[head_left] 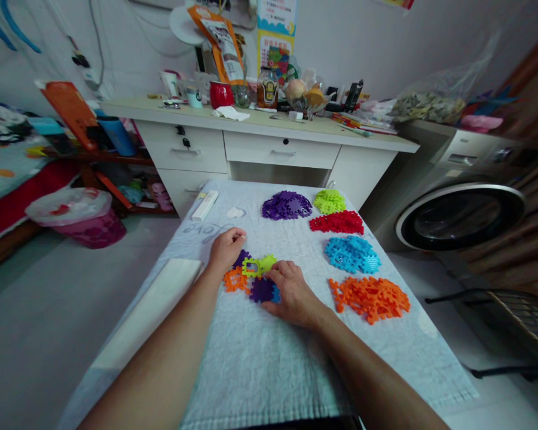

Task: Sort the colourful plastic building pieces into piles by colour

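Right hand [291,292], centre of frame: thumb set apart from the fingers, fingertips at the edge of a small cluster of toothed plastic pieces; whether it pinches one, cannot tell. Left hand [228,248], left of centre: fingers curled in, just beside the cluster; contents, if any, hidden. Cluster, between the hands: one orange piece [235,279], yellow-green pieces [268,263], a dark purple piece [262,290], blue at its right edge. Step in hand, by judgement: handling or fitting these pieces at their toothed edges; the next move calls for light fingertip control and steadying of neighbouring pieces. Stock, right of centre, sorted by colour: purple pile [287,205], green pile [329,202], red pile [337,222], blue pile [352,255], orange pile [372,298]. Support: cloth-covered counter [269,364]. Lettering: grey script on the cloth, left of centre, seemingly "Love". White box [205,206], upper left of the cloth: print illegible. Top centre: orange pouch [224,48], labelled jar [268,89], yellow poster [264,51] with Chinese characters; wording and brands too small to read.
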